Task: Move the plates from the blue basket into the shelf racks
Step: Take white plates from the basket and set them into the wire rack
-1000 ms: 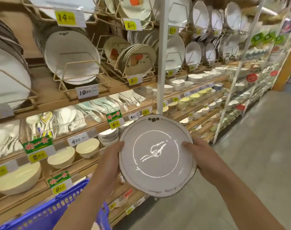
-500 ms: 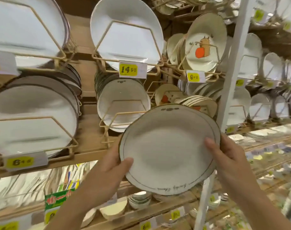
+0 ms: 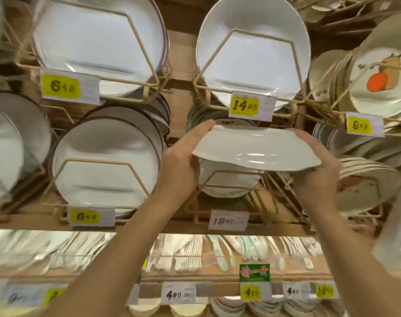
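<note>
Gripping opposite rims of the glossy white ceramic plate (image 3: 256, 149), left hand (image 3: 181, 165) and right hand (image 3: 316, 177) curl round it: stiff, probably fragile, slippery.

Plate (image 3: 256, 149) seen from underneath; I can't see its top face. It hides most of stack (image 3: 227, 186) behind it, middle of frame. Left hand (image 3: 181, 165) fingers mostly lost behind rim. Cutlery row (image 3: 195, 255) below is smeared; I can't tell pieces apart. Tags (image 3: 23, 298) lower left unreadable. Big plate (image 3: 98, 42) upper left cut by top edge.
</note>
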Tool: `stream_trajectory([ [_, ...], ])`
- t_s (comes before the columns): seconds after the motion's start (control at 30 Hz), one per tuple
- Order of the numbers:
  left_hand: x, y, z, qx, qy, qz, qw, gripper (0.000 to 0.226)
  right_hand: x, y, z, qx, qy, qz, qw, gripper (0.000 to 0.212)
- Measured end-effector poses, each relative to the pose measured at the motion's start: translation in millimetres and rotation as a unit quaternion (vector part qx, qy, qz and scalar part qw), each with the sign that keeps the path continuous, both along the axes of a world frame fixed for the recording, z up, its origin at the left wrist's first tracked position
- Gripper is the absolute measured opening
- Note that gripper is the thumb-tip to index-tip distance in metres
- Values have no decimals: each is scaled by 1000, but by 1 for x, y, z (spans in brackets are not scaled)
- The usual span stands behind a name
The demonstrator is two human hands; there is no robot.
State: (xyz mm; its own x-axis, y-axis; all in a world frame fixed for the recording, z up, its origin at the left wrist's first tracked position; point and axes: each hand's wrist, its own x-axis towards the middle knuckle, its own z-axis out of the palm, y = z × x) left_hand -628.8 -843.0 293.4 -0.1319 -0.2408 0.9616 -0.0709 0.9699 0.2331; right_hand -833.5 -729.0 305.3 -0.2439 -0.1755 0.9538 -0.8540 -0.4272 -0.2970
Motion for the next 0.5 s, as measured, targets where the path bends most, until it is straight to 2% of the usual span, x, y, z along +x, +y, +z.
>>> stream_trajectory([
  [0.17, -19, -31, 4, 119, -20, 36, 992, 35, -17, -35, 5, 42, -8, 1, 999, 29],
  [0.33, -34, -34, 11, 172, 28, 27, 984, 18, -35, -45, 16, 113, -7, 27, 993, 17],
  [0.43, -36, -40, 7, 209, 3, 21, 978, 14, -42, -43, 12, 167, -4, 20, 986, 26],
  [0.5, -38, -41, 1, 227, -20, 20, 973, 29, -43, -43, 7, 197, -21, 6, 980, 34],
])
